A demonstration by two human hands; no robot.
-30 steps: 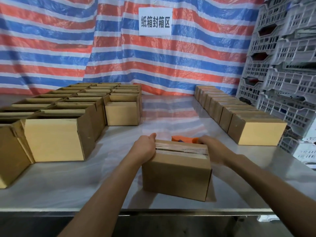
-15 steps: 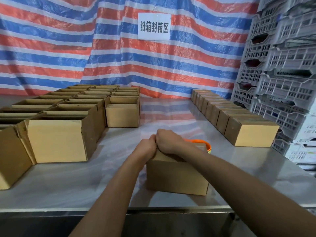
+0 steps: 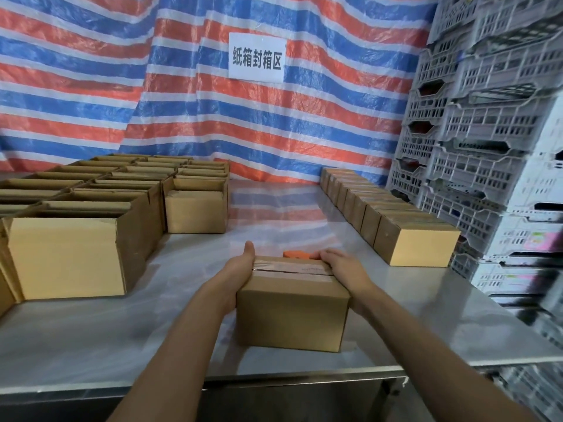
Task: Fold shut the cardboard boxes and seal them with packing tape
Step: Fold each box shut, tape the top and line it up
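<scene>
Near the table (image 3: 91,354) edge, left hand (image 3: 240,271) and right hand (image 3: 342,268) press flat on box (image 3: 292,315) sides.

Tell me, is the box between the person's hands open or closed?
Closed. On the box the top flaps lie flat, and a strip of clear tape runs along their seam, between the left hand and right hand.

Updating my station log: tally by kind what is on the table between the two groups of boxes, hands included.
Taped cardboard box: 1
Orange tape dispenser: 1
Hands: 2 (left hand, right hand)
Total: 4
</scene>
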